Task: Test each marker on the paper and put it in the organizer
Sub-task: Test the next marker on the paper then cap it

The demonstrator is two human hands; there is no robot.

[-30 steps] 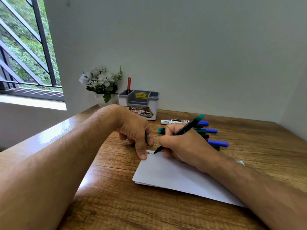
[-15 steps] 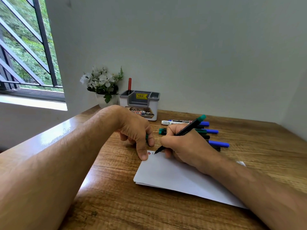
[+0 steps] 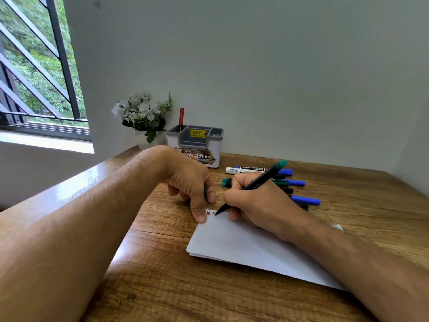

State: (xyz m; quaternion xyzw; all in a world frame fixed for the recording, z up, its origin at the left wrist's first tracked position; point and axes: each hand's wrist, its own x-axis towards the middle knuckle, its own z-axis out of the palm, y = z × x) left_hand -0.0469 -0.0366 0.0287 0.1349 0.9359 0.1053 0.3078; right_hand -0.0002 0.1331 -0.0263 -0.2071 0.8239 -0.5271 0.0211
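Note:
My right hand grips a black marker with a green end, its tip on the far left corner of the white paper, beside a small red mark and fresh dark strokes. My left hand holds a green cap in its curled fingers while its thumb presses the paper's corner. The grey and white organizer stands at the back by the wall with a red marker upright in its left slot. Several markers, blue, green and black, lie behind my right hand.
A white pot of white flowers stands left of the organizer, next to the wall. A barred window is at the far left. The wooden table stretches toward me, and walls close it in at the back and right.
The marker tip has edged slightly right along the paper's top edge, leaving dark strokes beside the red mark. My left hand stays on the corner.

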